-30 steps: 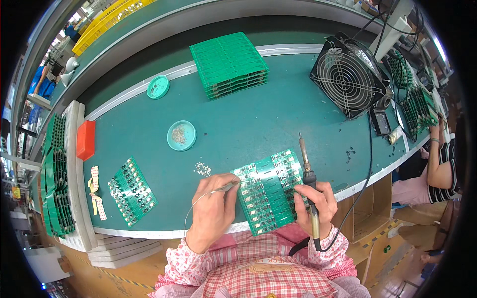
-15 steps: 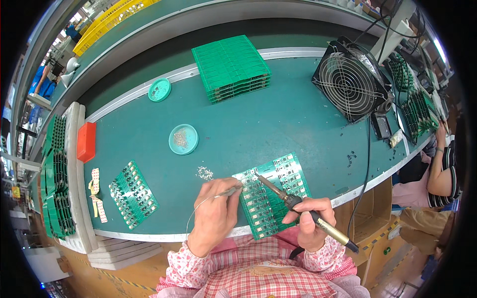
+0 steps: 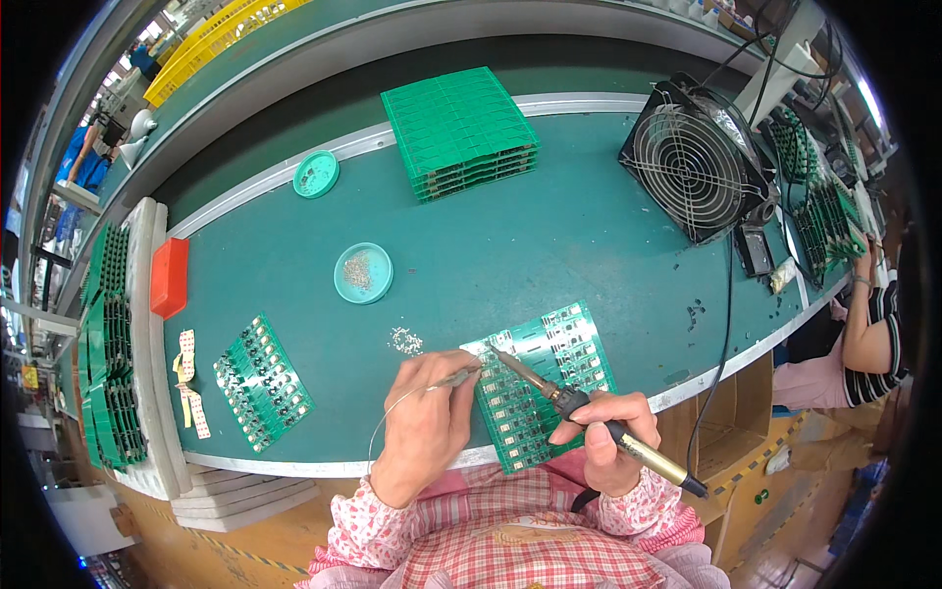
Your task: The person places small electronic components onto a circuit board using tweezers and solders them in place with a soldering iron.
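Observation:
A green circuit board (image 3: 530,417) lies at the table's front edge, filled with rows of small components. My right hand (image 3: 610,447) is closed round the handle of a soldering iron (image 3: 653,459), whose tip rests at or just over the board's upper left part. Close to that tip, my left hand (image 3: 424,422) pinches a thin solder wire (image 3: 384,416) at the board's left edge; the wire curves back toward my wrist. Whether the fingers also hold a slim metal tool cannot be made out. Small pale parts (image 3: 404,341) lie loose beyond the left hand.
A second populated board (image 3: 263,385) lies left, by paper tape strips (image 3: 188,383) and a red box (image 3: 170,278). Two round dishes (image 3: 385,285) (image 3: 316,175), stacked green boards (image 3: 461,123) and a fan (image 3: 692,167) stand farther back. A co-worker's arm (image 3: 859,314) shows at right.
The soldering iron's tip has shifted slightly left and up across the board, my right hand moving with it. My left hand keeps nearly the same place. The co-worker's arm has moved a little.

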`<state>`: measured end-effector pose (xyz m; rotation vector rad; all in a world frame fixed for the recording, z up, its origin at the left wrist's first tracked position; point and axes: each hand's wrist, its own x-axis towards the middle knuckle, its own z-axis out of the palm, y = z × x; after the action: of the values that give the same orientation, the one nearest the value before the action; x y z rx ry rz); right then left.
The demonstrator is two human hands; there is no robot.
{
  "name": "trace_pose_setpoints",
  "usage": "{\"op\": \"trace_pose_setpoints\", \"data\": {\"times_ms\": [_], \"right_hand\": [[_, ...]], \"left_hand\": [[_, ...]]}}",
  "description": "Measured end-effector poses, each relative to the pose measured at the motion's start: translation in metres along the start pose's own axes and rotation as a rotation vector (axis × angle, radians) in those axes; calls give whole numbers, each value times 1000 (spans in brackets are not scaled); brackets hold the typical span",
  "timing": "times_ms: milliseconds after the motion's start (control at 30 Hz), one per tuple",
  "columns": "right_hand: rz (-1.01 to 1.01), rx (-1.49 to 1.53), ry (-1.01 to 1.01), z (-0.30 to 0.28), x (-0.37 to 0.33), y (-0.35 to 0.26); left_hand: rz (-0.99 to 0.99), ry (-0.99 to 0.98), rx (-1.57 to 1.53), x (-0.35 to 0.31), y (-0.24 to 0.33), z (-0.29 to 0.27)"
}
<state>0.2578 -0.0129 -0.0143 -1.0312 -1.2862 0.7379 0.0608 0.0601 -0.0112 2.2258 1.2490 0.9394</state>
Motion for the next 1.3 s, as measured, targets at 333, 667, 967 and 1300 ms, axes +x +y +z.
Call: {"op": "trace_pose_setpoints", "data": {"times_ms": [333, 667, 967, 1300], "right_hand": [[200, -108, -30, 0, 0, 0], [141, -187, -114, 4, 3, 4], [-23, -244, -140, 4, 3, 9], [-70, -393, -40, -11, 1, -4]], "left_hand": [[20, 22, 1, 0, -2, 2], [18, 27, -10, -1, -2, 2], [38, 24, 0, 1, -1, 1], [32, 29, 7, 1, 1, 2]]}}
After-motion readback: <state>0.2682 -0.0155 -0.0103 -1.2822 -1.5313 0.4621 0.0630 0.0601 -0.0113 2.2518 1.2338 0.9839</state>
